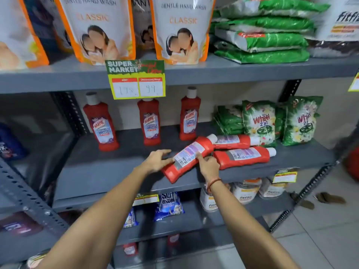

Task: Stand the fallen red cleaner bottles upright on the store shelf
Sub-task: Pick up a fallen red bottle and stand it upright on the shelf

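Three red cleaner bottles stand upright on the grey middle shelf (pixel 108 171): one at the left (pixel 101 125), one in the middle (pixel 150 123), one to the right (pixel 189 117). Three more lie on their sides. The nearest fallen bottle (pixel 186 158) lies diagonally, its base over the shelf's front edge. My left hand (pixel 157 161) touches its left side with fingers spread. My right hand (pixel 207 165) grips its right side, thumb on the label. Two other fallen bottles lie behind: one (pixel 235 141) at the back, one (pixel 244 156) nearer the front.
Green detergent packs (pixel 260 121) stand at the shelf's right end. Hand wash pouches (pixel 97 30) and stacked green bags (pixel 262 35) fill the shelf above. A yellow price tag (pixel 136 80) hangs from that shelf's edge. Blue and white packs sit on the lower shelf (pixel 169 206).
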The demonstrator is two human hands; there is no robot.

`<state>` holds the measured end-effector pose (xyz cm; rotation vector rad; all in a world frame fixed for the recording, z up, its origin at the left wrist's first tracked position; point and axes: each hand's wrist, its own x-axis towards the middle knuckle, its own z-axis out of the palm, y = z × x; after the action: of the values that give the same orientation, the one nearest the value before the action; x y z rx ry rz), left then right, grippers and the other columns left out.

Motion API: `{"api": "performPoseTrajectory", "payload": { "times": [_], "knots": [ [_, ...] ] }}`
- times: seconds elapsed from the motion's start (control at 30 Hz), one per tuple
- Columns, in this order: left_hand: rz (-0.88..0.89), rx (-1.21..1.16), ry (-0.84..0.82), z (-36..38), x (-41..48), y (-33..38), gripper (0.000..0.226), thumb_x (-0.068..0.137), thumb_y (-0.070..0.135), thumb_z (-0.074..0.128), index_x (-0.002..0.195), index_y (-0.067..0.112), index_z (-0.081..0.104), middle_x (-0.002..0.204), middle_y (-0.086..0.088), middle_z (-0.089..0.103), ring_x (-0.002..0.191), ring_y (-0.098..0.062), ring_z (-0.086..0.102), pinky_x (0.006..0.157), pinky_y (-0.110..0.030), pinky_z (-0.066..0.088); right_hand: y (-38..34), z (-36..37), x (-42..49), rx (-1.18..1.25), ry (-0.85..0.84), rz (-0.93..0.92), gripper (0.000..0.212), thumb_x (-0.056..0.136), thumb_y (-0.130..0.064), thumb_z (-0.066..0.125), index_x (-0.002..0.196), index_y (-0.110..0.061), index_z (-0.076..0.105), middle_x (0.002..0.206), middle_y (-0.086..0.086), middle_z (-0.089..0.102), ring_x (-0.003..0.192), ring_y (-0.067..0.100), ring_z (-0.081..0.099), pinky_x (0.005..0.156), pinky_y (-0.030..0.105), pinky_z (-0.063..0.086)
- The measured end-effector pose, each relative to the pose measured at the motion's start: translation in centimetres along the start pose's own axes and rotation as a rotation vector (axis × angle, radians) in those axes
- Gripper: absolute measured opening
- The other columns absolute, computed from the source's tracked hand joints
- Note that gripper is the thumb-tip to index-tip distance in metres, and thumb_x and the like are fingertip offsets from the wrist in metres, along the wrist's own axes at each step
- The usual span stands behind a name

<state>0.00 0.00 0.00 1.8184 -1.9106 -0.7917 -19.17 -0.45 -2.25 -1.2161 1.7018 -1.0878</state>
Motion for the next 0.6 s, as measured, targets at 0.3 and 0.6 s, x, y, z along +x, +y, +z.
{"api": "performPoseTrajectory", "payload": {
  "times": [0.3, 0.6],
  "knots": [
    [-0.13, -0.245, -0.324, 0.6, 3.5, -0.8, 0.055, 0.079, 0.027, 0.071, 0.123, -0.002, 0.053, 0.116, -0.013, 0.064, 0.093, -0.019, 0.064, 0.085, -0.029, 0.054, 1.0, 2.5, 2.5, 0.364, -0.05, 0.215, 0.039, 0.078, -0.024, 0.075, 0.107, -0.001, 0.064, 0.116, 0.021, 0.067, 0.105, 0.034, 0.064, 0.096, 0.049, 0.051],
    [0.006, -0.239, -0.045, -2.3, 0.4, -3.8, 0.065, 0.063, 0.025, 0.084, 0.12, 0.008, 0.058, 0.104, -0.004, 0.067, 0.092, -0.014, 0.062, 0.085, -0.023, 0.051, -2.6, 4.2, 0.5, 0.382, -0.215, -0.099, 0.027, 0.071, -0.013, 0.08, 0.09, -0.017, 0.061, 0.1, 0.017, 0.073, 0.089, 0.023, 0.071, 0.086, 0.039, 0.057]
  ]
}}
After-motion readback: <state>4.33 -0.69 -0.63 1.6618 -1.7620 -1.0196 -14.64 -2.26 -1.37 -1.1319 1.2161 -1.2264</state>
